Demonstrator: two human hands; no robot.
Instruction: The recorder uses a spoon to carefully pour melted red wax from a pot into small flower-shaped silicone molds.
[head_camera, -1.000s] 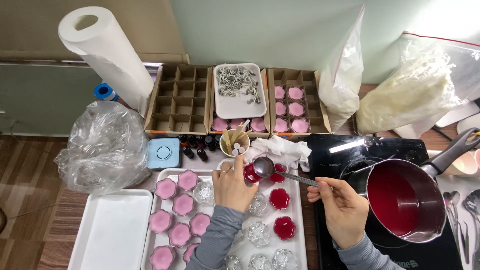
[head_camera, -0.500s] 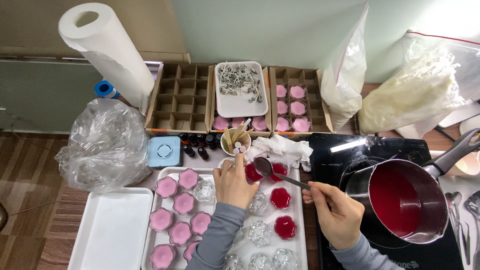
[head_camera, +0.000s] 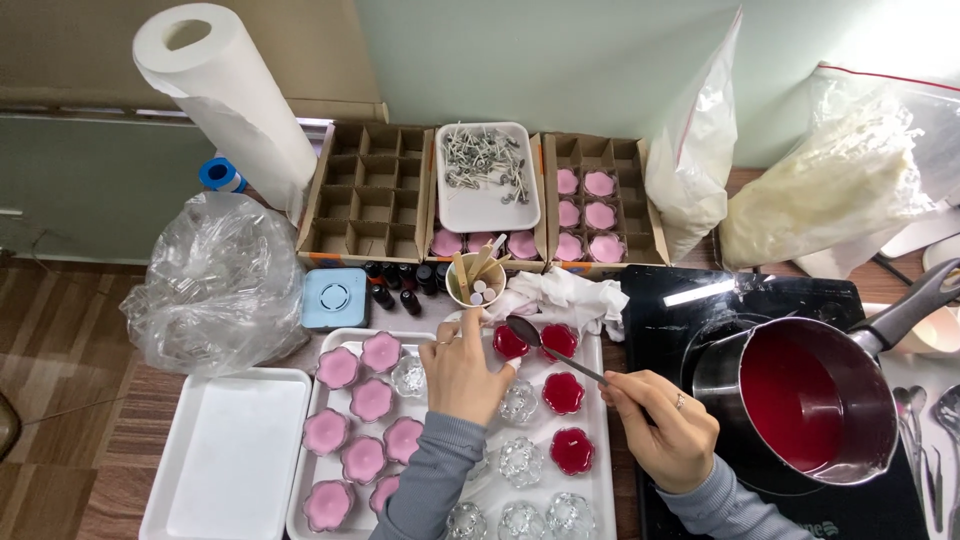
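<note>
Two hands are busy over one white tray. The right hand pinches the thin handle of a metal spoon near its end, fingers closed tight on it. Holding it far back likely lets the bowl of the spoon reach the cup while the hand stays off to the side. The spoon's long line runs from the hand, low on the right, up and to the left. Its round bowl points up-left and sits right over a small glass cup with red wax at the top of the tray.

The left hand curls around that cup from the left side, fingers touching it. That probably keeps the little cup from sliding or tipping. I cannot tell if it grips hard or only steadies it.

Close by on the tray stand more red cups, some empty clear glass cups, and pale pink flower-shaped cups on the left. A pot of red liquid sits on a black cooktop just right of the tray, near the spoon hand. A second white tray lies to the far left.
</note>
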